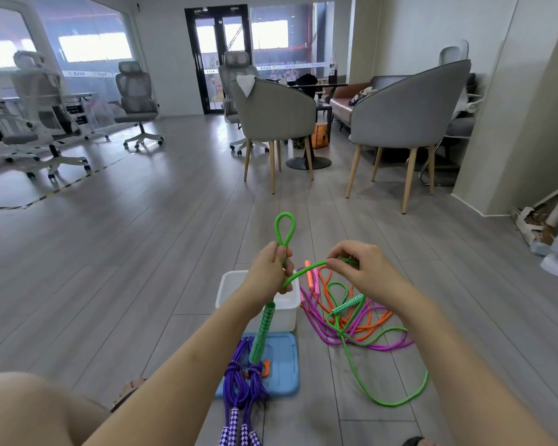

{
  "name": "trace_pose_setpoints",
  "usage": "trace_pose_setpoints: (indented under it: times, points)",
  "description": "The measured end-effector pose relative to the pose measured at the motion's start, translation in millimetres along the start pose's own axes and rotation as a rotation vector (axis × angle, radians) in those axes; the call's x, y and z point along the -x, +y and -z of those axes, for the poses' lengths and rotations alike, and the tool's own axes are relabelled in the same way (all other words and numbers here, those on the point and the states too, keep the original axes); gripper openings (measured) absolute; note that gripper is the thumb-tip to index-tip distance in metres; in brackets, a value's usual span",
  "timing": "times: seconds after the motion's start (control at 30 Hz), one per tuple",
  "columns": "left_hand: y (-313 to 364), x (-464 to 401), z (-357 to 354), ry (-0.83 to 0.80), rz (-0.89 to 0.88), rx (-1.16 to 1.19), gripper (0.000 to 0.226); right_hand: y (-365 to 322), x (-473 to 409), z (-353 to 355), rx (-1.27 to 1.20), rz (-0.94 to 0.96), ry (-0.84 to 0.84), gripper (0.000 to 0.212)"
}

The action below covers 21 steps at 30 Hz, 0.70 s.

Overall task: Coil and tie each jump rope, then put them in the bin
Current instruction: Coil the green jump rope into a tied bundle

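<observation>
Grey plank floor [142, 252] carries everything, with chairs far off toward twelve o'clock. At the centre the green jump rope [400, 400] is held up off it. The left hand [269, 272] has its fingers curled round a doubled length, so a loop stands upright above the fist and one green handle [263, 333] hangs below it. The right hand [358, 268], at three o'clock from the left, pinches the same rope near its fingertips; from there the cord drops to the floor and sweeps out toward five o'clock. Under the right hand lies a loose tangle of magenta and orange ropes [361, 329]. The white bin [226, 284] sits just behind the left wrist. At six o'clock from it a purple coiled rope [239, 381] lies across a blue lid [284, 365].
</observation>
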<state>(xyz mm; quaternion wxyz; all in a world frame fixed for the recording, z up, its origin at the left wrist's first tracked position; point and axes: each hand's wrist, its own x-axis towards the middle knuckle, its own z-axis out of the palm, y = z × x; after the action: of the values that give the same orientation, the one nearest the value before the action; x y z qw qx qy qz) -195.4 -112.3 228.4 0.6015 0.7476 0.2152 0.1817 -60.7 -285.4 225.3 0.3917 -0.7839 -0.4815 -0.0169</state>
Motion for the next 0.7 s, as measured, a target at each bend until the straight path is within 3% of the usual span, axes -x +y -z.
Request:
trace_pose_setpoints:
  times: [0.27,0.43,0.6,0.7]
  points:
    - [-2.7,8.5,-8.5,-0.187,0.04,0.142,0.029,-12.1,-5.8,-17.8,0.123,0.121,0.042,0.008]
    - [-5.0,10.3,-9.5,-0.273,0.027,0.21,0.034,-19.7,-3.0,-18.6,0.132,0.127,0.056,0.035]
    - [-4.5,11.1,-4.2,-0.421,0.023,0.186,0.038,-19.1,-2.3,-13.2,0.167,0.163,0.094,0.017]
    - [-2.7,10.4,4.0,-0.508,0.051,0.132,0.035,-21.4,-0.6,-10.3,0.159,0.146,0.098,0.021]
